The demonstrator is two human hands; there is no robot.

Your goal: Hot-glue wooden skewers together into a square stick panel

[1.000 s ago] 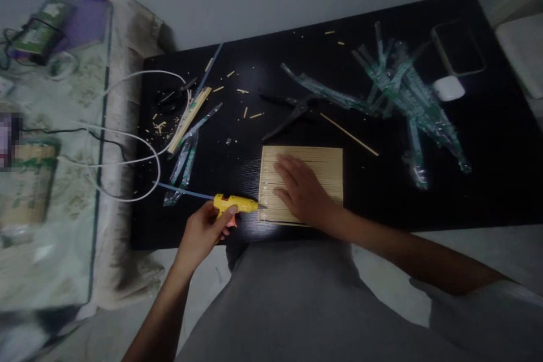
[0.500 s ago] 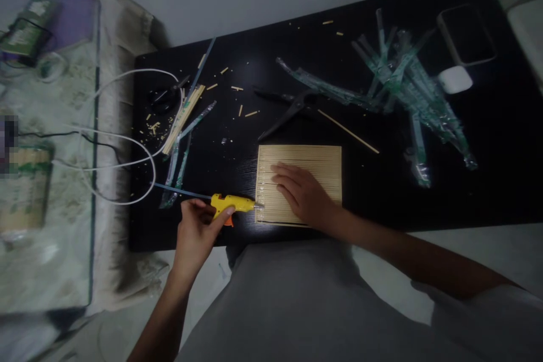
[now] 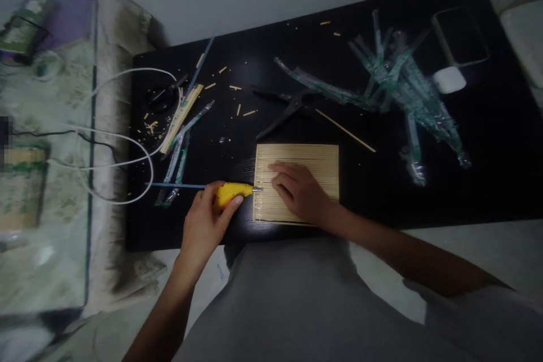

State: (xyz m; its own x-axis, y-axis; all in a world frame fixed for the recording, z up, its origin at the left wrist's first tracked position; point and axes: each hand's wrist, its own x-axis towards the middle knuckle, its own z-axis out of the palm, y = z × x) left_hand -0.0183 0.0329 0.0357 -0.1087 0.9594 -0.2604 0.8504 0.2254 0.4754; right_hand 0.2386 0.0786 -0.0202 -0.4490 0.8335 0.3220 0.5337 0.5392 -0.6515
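Note:
My left hand is closed round a yellow hot glue gun, whose metal nozzle rests over the left edge of a panel of thin wooden sticks laid side by side. A long translucent glue stick sticks out behind the gun. Shiny glue runs along the panel's left edge. On the middle of the panel lies my right hand, fingers apart and slightly bent, holding nothing.
Black pliers and a single stick lie beyond the panel. Clear and green wrappers, a phone and a white case are at right. Scissors, bundled sticks and a white cable are at left.
The glue gun has moved away from me along the panel's left edge, and my left hand now wraps more fully over it. My right hand stays on the panel, fingers slightly more bent.

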